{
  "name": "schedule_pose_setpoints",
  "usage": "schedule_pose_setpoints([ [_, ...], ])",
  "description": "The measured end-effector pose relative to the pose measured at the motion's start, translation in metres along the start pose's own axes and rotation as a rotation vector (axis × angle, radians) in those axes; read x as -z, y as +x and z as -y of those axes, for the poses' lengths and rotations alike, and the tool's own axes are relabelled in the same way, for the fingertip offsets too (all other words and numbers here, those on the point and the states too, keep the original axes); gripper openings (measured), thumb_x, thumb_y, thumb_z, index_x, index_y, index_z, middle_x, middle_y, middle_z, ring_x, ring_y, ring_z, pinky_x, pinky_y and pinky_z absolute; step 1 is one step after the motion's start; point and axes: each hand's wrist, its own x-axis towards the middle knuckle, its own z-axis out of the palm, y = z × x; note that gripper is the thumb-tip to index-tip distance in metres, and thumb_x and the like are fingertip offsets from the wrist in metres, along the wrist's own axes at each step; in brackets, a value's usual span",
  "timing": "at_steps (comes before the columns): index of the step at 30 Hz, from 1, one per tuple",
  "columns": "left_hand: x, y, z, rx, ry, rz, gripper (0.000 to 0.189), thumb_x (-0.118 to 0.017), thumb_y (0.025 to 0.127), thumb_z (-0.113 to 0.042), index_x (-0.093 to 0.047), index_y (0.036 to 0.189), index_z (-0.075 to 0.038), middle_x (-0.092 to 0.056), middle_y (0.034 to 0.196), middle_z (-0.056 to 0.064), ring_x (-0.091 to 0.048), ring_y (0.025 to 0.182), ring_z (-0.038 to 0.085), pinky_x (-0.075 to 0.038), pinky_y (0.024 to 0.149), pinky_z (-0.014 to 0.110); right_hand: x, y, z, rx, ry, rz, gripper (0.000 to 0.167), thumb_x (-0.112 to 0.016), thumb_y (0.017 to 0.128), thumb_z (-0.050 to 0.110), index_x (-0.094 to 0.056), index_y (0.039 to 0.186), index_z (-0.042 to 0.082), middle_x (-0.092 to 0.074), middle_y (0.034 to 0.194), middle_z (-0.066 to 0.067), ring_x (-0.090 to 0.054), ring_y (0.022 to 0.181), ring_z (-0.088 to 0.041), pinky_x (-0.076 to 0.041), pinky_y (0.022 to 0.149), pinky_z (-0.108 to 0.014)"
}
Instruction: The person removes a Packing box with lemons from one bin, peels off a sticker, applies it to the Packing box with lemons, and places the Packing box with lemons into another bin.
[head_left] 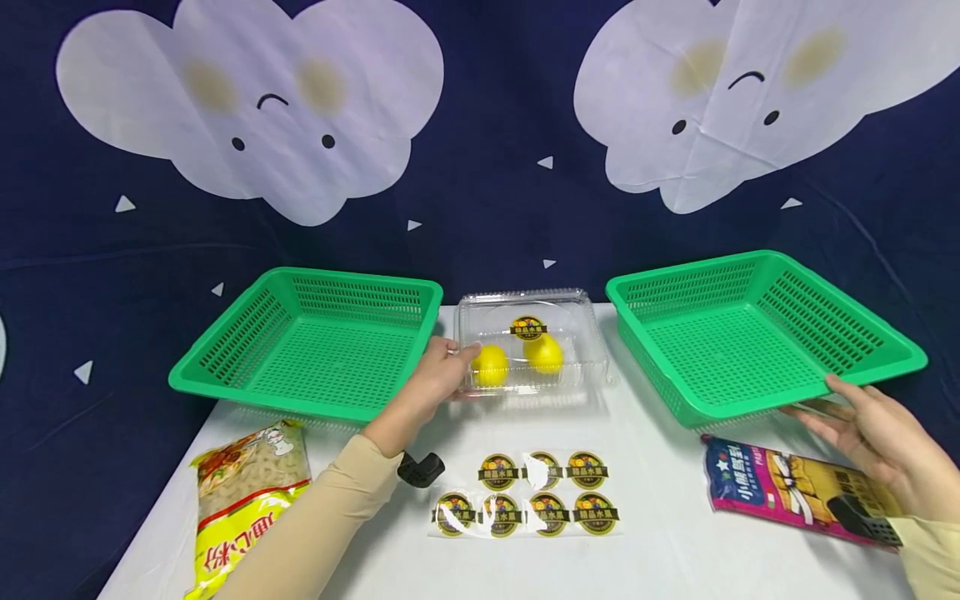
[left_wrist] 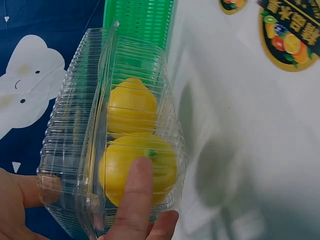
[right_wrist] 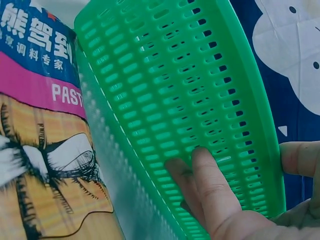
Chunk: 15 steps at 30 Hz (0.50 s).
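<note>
My left hand (head_left: pixel 435 375) grips the left side of a clear plastic clamshell box (head_left: pixel 577 321), thumb on one side and fingers on the other in the left wrist view. Two yellow lemons (left_wrist: pixel 137 160) show through its wall, and a round black-and-gold fruit sticker (head_left: pixel 528 327) is on the lid. My right hand (head_left: pixel 877 425) holds the near right edge of the right green basket (head_left: pixel 750 407). Its thumb lies at the rim, and its fingers (right_wrist: pixel 215 190) rest against the slotted outer wall. Nothing shows inside this basket.
Another green basket (head_left: pixel 330 342) stands at the left. A sheet of round stickers (head_left: pixel 551 512) lies on the white table (head_left: pixel 660 533) in front of the box. At left is a yellow macaroni bag (head_left: pixel 251 500); a pasta pack (head_left: pixel 795 492) lies below the right basket.
</note>
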Motion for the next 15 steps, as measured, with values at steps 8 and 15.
schedule_pose_setpoints([
  [8,0.002,-0.002,-0.018,-0.011,-0.069,0.024,0.049,-0.059,0.11,-0.027,-0.033,0.141,0.001,-0.042,0.137,0.02,-0.051,0.095,0.024,-0.069,0.081,0.038,0.002,0.0,-0.002,0.005,-0.023,-0.02,0.085,-0.04,0.116,0.036,0.034,0.159,0.045,-0.059,0.116,0.013,-0.078,0.09,-0.007,-0.064,0.093,-0.024],
  [15,0.0,0.001,-0.035,-0.04,-0.074,0.046,0.045,-0.059,0.111,-0.027,-0.037,0.138,0.002,-0.045,0.13,0.017,-0.057,0.098,0.025,-0.069,0.081,0.039,0.002,0.001,-0.004,0.013,-0.051,-0.058,0.089,-0.041,0.116,0.036,0.038,0.156,0.045,-0.047,0.142,0.008,-0.075,0.089,-0.002,-0.064,0.091,-0.022],
])
